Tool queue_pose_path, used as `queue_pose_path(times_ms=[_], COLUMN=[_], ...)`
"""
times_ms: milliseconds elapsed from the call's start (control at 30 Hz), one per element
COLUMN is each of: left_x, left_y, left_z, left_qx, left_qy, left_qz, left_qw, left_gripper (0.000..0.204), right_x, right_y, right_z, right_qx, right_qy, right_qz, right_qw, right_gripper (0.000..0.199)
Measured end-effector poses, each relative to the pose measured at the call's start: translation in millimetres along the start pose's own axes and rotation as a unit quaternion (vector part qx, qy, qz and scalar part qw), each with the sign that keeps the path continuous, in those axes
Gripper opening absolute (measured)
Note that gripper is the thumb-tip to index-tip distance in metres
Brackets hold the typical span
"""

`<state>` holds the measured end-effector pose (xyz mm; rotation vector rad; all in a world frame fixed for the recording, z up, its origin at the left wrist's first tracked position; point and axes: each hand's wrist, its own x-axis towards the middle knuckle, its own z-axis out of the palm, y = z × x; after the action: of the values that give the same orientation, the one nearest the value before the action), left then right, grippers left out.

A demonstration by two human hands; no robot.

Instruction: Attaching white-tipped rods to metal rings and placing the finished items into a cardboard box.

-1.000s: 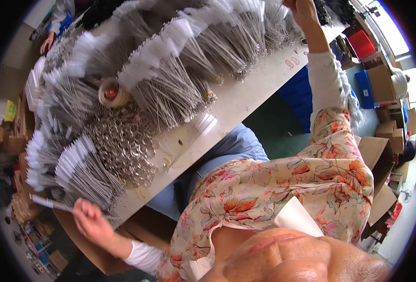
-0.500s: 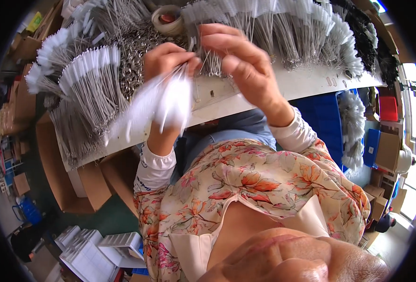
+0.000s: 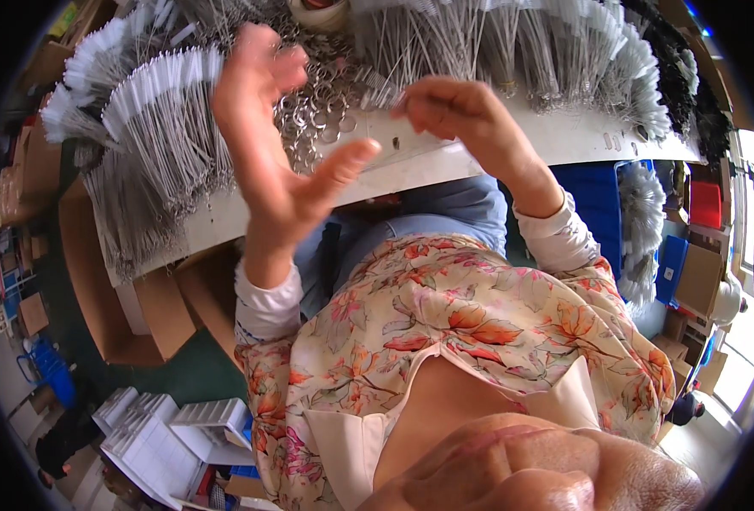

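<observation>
My left hand [image 3: 279, 170] is raised over the table, fingers and thumb spread, holding nothing. Motion blurs its fingertips. Beyond it lies a pile of metal split rings [image 3: 328, 115]. My right hand [image 3: 466, 115] is closed above the table's near part, its fingertips pinched together beside a small cluster of wire brush ends [image 3: 379, 89]. What sits in that pinch is too small or hidden to make out. Thin wire brushes with white bristles stand in dense bunches, one bunch [image 3: 160, 128] left of my left hand and a long row [image 3: 513, 51] behind my right hand.
A tape roll [image 3: 322, 12] sits at the far edge of view. Black-bristled brushes [image 3: 688, 77] lie at the table's right end. Below the white table [image 3: 411, 166] are an open cardboard box [image 3: 104, 281] at left and a blue crate [image 3: 586, 204] at right.
The bunch of white-bristled wire brushes has left my left hand, which has opened and moved left. My right hand has lowered slightly and its fingers have drawn together.
</observation>
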<state>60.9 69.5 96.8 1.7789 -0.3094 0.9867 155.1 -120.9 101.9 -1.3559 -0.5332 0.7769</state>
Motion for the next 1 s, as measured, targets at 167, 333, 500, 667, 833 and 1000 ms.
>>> queue_pose_path(times_ms=[167,333,500,667,833,1000], left_x=[-14.5,-21.8,-49.0,-77.3,-109.7,-118.2], left_y=[14.1,0.2,7.3,15.0,-11.2,-19.5], left_z=[22.9,1.8,20.2,34.6,-2.2,7.4], left_qx=[-0.206,-0.124,-0.214,0.014,0.231,0.376], left_qy=[-0.241,-0.214,-0.149,-0.187,-0.080,-0.154], left_qz=[-0.174,-0.144,-0.187,-0.228,-0.331,-0.188], left_qw=[0.932,0.958,0.947,0.955,0.911,0.894], left_gripper=[0.100,0.048,0.016,0.021,0.019,0.017], right_x=[-5.9,-13.2,-21.0,-51.2,-87.4,-69.5], right_y=[1.9,-4.4,-1.3,18.5,36.7,58.8], right_z=[30.7,12.9,4.6,-58.1,-134.1,-110.5], right_qx=[-0.245,-0.160,-0.013,-0.144,-0.789,-0.384], right_qy=[-0.124,-0.156,-0.211,-0.165,0.027,0.075], right_qz=[-0.041,-0.009,0.162,0.222,0.068,0.024], right_qw=[0.961,0.975,0.964,0.950,0.610,0.920], right_gripper=[0.015,0.017,0.020,0.019,0.011,0.014])
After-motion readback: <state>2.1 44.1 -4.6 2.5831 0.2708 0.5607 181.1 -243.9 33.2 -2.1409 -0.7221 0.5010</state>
